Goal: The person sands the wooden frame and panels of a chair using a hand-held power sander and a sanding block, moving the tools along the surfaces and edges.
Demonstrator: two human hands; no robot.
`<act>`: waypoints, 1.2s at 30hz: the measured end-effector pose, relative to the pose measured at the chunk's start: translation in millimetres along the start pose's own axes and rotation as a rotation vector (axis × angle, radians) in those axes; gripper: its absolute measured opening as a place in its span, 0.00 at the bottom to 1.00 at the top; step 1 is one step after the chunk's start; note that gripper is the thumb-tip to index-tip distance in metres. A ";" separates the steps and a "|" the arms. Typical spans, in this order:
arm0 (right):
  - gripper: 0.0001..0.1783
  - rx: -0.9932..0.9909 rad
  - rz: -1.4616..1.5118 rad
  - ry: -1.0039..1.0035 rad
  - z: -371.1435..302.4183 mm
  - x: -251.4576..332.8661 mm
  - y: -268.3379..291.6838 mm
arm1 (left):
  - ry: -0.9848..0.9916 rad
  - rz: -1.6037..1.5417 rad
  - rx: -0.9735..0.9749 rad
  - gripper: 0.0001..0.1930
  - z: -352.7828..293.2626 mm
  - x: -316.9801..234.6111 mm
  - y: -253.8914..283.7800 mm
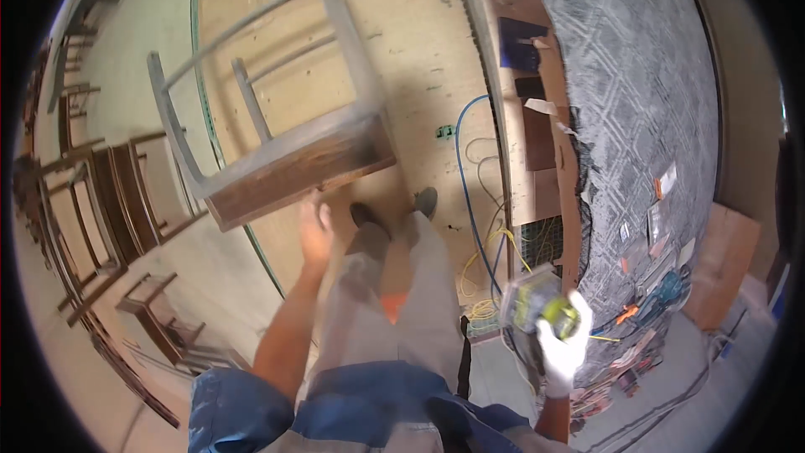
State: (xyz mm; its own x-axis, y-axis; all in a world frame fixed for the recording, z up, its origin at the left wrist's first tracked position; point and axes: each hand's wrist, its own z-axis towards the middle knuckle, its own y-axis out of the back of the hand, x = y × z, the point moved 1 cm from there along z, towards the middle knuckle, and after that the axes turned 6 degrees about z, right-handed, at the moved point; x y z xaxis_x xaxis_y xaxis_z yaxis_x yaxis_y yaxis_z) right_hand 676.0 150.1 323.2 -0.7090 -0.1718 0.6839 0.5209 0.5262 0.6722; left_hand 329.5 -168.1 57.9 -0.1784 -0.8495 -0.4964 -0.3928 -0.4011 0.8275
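Note:
A wooden stool (pixel 302 159), its seat edge dark brown and its legs and rails dusty grey, lies tipped with the legs pointing away from me, ahead and to my left. My bare left hand (pixel 315 231) is beside the near edge of the seat, fingers stretched toward it and slightly blurred. I cannot tell whether they touch the wood. Off to the right, my white-gloved right hand (pixel 563 340) is closed around the top of a yellow-green and dark power sander (pixel 537 306). Its pale square base faces away from the glove.
A grey patterned cloth (pixel 637 75) covers the surface on my right, with tools and sanding scraps (pixel 654 298) on it. A blue hose (pixel 461 168) and yellow cords (pixel 482 310) trail down beside a shelf of boards (pixel 537 134). More wooden chairs (pixel 109 201) stand at left.

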 end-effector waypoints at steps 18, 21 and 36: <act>0.32 0.813 -0.777 1.398 231.0 94.2 -309.4 | 0.314 0.385 -0.754 0.35 134.1 54.2 -58.6; 0.35 0.801 -0.805 1.427 244.2 102.2 -313.9 | 0.324 0.386 -0.779 0.35 132.5 54.3 -57.0; 0.33 0.735 -0.875 1.491 260.7 126.7 -329.7 | 0.298 0.371 -0.809 0.33 132.9 55.0 -57.8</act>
State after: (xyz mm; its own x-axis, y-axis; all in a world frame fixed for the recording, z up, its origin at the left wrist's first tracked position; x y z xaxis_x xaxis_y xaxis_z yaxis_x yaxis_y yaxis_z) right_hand 290.5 172.0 114.3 0.5255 -0.8305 0.1848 -0.2804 0.0360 0.9592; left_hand 222.5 -146.1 -52.1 0.1154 -0.9789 -0.1688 0.4093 -0.1080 0.9060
